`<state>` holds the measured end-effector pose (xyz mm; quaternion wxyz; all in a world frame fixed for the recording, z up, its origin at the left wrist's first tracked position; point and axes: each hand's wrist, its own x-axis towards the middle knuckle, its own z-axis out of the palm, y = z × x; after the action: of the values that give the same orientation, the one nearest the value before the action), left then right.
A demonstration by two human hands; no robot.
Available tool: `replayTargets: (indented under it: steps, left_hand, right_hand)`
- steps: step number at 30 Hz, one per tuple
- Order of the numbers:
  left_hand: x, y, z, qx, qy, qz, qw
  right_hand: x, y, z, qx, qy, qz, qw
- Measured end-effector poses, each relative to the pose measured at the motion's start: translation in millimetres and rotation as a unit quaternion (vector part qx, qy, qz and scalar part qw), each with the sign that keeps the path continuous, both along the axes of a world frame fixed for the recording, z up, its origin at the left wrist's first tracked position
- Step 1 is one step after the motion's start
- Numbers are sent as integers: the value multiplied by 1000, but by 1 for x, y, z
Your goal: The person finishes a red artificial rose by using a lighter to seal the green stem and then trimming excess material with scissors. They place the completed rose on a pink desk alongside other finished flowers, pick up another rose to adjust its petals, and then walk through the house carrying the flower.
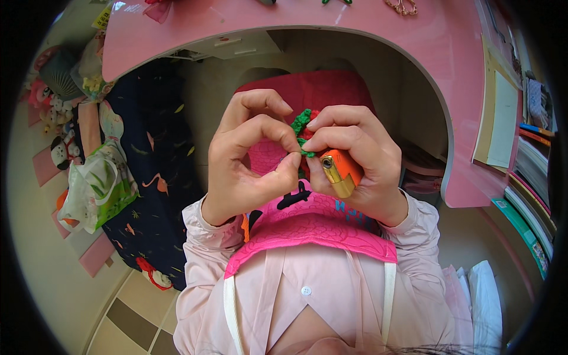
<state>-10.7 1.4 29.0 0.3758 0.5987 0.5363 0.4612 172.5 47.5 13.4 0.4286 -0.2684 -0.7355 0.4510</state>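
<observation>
Presently the crochet (301, 122) sits between the fingertips (292, 163), left hand (228, 155) arched and pinched at its edge, grip unclear, right hand (371, 147) curled round it and a lighter (345, 170).

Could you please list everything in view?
crocheted piece: one, green and red, centre
lighter: one, orange and gold, right of centre
apron: one, bright pink, on person's front
cloth: one, dark red, upper centre
desk: one, pink, upper edge
flamingo-print fabric: one, navy, left
carrier bag: one, white and green, left
plush toys: several, mixed, far left
books: several, mixed, right edge
floor tiles: several, beige and brown, lower left
shirt: one, pale pink, worn
left hand: one, bare, at crocheted piece
right hand: one, bare, holding lighter
</observation>
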Motion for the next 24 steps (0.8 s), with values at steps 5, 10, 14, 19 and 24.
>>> replayTargets:
  steps: [5, 10, 14, 19, 24]
  left_hand:
    - [4, -4, 2, -24, -19, 16, 999]
    - [5, -5, 2, -10, 4, 17, 1000]
    - [3, -3, 0, 5, 9, -2, 1000]
    - [6, -5, -5, 16, -24, 2, 1000]
    - [2, -7, -9, 6, -32, -6, 999]
  right_hand:
    - [1, 1, 2, 24, -10, -21, 999]
    - [3, 2, 3, 34, -14, -30, 999]
    - [3, 1, 2, 38, -13, -23, 999]
    - [2, 0, 3, 31, -17, -25, 999]
    - [-3, -3, 2, 8, -18, -29, 999]
